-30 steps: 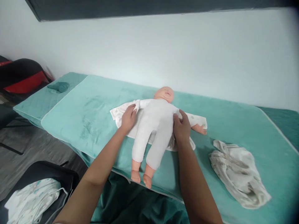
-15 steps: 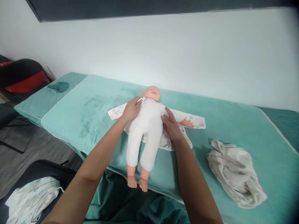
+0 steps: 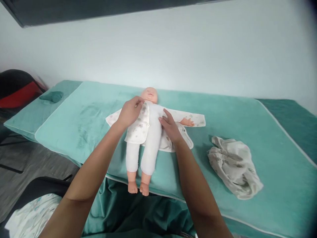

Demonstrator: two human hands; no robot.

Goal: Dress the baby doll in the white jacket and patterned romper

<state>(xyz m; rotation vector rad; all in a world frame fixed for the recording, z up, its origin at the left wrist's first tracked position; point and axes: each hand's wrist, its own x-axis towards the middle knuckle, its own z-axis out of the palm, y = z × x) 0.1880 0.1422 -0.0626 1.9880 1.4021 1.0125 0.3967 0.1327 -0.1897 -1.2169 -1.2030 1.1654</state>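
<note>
A baby doll [image 3: 155, 132] with a white cloth body lies on its back, feet toward me. Beneath it spreads a white printed baby shirt [image 3: 139, 130], its sleeves stretched out to both sides; the left front panel lies over the doll's chest and belly. My left hand [image 3: 131, 110] is closed on that panel's upper edge near the doll's neck. My right hand [image 3: 170, 125] rests on the doll's side at the right, thumb and fingers apart. The shirt's right panel lies opened out beside the doll, partly behind my right hand. A doll hand shows on the right sleeve.
The doll lies on a bed with a green cover [image 3: 230, 115]. Crumpled printed cloth [image 3: 235, 167] sits to the right. A small dark green cushion [image 3: 51, 96] lies at the far left. A black chair at lower left holds more printed cloth [image 3: 33, 216].
My left hand has drawn the shirt's left panel across the doll's front. My right hand stays at the doll's side. The camera view has shifted slightly.
</note>
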